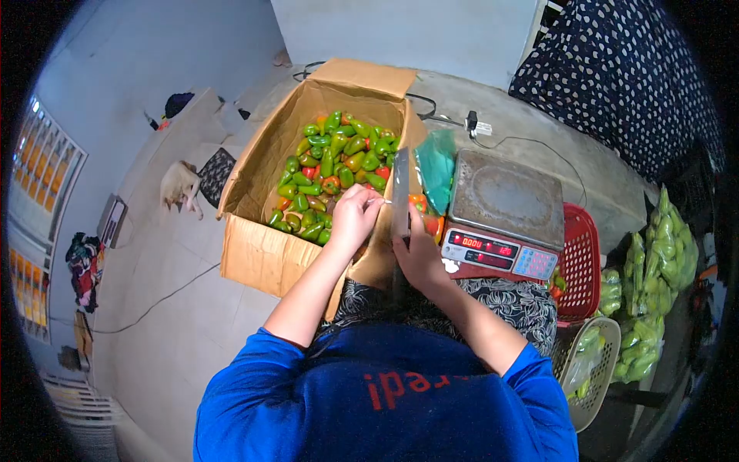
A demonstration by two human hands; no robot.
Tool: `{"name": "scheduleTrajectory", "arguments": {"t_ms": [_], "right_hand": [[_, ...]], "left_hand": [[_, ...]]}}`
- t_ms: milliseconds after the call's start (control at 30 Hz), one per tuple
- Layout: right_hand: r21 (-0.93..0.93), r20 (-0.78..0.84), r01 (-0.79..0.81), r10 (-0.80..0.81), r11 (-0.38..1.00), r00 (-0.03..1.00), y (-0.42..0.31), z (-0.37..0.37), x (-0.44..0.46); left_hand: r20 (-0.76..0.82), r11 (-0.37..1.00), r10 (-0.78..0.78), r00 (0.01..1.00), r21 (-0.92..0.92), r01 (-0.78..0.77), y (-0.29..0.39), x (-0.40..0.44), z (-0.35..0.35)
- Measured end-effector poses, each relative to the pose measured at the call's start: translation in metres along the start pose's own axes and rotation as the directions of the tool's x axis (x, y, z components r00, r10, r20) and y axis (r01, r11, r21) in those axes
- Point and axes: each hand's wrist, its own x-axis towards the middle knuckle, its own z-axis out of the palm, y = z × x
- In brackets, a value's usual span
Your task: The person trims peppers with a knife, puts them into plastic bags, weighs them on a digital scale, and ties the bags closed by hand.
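Your left hand (pixel 356 219) is at the near right side of the cardboard box (pixel 262 258), beside the peppers (pixel 335 162) inside. Your right hand (pixel 420 250) is at the lower end of a grey strip (pixel 400 185). Hands are near each other; finger closure cannot be determined. The strip stands between the box and the green bag (pixel 436 169); the scale (pixel 504 204) obstructs your right side, with the red basket (pixel 585 258) beyond.

head camera | looks from above blue shirt (pixel 331 416) | faces forward, down | carton (pixel 262 258) close, wall (pixel 185 54) farther off
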Motion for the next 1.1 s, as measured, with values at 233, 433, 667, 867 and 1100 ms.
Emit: {"name": "scheduleTrajectory", "arguments": {"t_ms": [233,433,667,867,1100], "right_hand": [[-0.039,-0.056,0.126,-0.128,0.991,0.990,0.004,0.006,0.000],[-0.095,-0.102,0.192,-0.201,0.977,0.974,-0.003,0.006,-0.003],[-0.342,-0.069,0.197,-0.234,0.919,0.970,-0.003,0.012,-0.004],[-0.405,-0.012,0.203,-0.227,0.891,0.974,-0.005,0.012,-0.003],[-0.398,-0.029,0.250,-0.285,0.882,0.958,0.009,0.021,0.016]], "left_hand": [[-0.001,0.995,-0.095,0.995,-0.004,0.095,-0.014,-0.007,0.016],[0.105,0.932,-0.262,0.959,-0.231,0.280,-0.023,-0.011,0.023],[0.123,0.927,-0.235,0.964,-0.268,0.260,-0.026,-0.011,0.026],[0.156,0.939,-0.190,0.969,-0.261,0.226,-0.010,-0.010,0.019],[0.106,0.954,-0.139,0.985,-0.252,0.162,-0.020,-0.012,0.025]]}}
